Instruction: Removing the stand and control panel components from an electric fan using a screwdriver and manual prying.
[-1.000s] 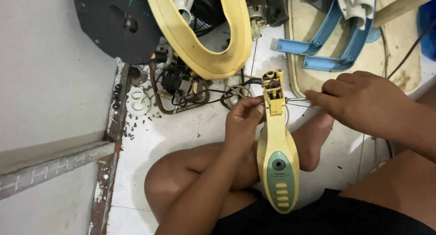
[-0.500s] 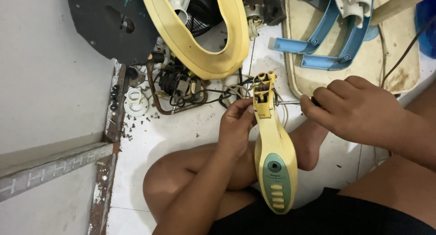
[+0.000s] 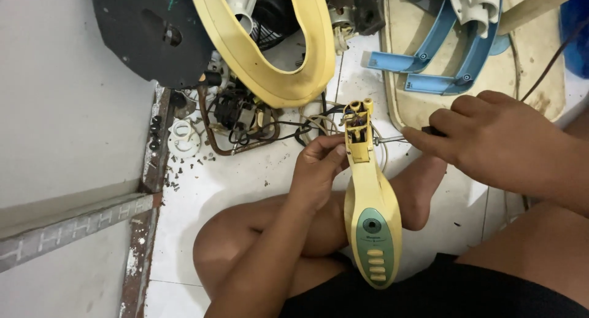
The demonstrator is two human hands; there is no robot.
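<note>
Yellow fan control housing (image 3: pixel 371 213) stands lengthwise across the person's lap, narrow open end pointing far, wide end with green panel near. Left hand (image 3: pixel 316 174) clasps the neck of the housing from its left side, fingers touching it. Right hand (image 3: pixel 500 140) sits to the right, clenched round a screwdriver (image 3: pixel 392 139) whose metal shaft reaches left to touch the neck.

Count: one housing; four pale buttons on the green panel; one yellow ring-shaped fan part (image 3: pixel 270 60) far left; two blue arms (image 3: pixel 442 54) far right; loose wires (image 3: pixel 288 124) bunched just beyond the left hand; small screws (image 3: pixel 178 164) scattered on the tiled floor (image 3: pixel 245 177).

Room: grey wall and metal rail (image 3: pixel 73 229) close the left side; open tile lies between rail and knee.
</note>
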